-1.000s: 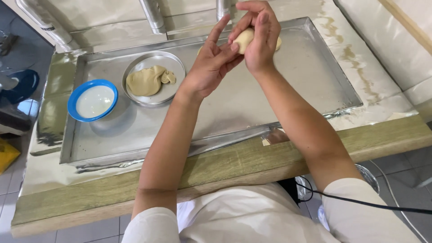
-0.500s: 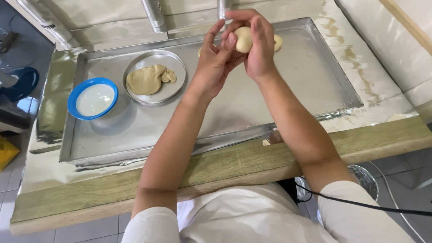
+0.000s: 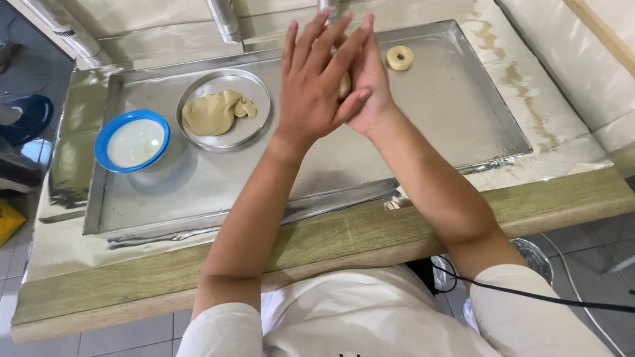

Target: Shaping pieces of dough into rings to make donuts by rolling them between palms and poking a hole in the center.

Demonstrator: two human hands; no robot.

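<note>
My left hand [image 3: 316, 86] and my right hand [image 3: 368, 84] are pressed palm to palm above a large metal tray [image 3: 423, 132], with a small piece of pale dough [image 3: 344, 86] squeezed between them; only its edge shows. The left fingers are stretched out flat. A ring-shaped dough piece [image 3: 400, 57] lies on the tray just right of my hands. Left of my hands a round metal plate [image 3: 251, 99] holds a flattened lump of dough [image 3: 213, 112].
A blue-rimmed bowl of white liquid [image 3: 132, 141] stands at the tray's left end. The tray rests on a foil-covered counter with a wooden front edge [image 3: 370, 228]. Metal pipes [image 3: 221, 16] rise behind the tray. A black cable [image 3: 542, 297] hangs near my right sleeve.
My hands went from cupping the dough ball with fingers curled to pressing it between flat palms, and the ring-shaped piece behind them has come into view.
</note>
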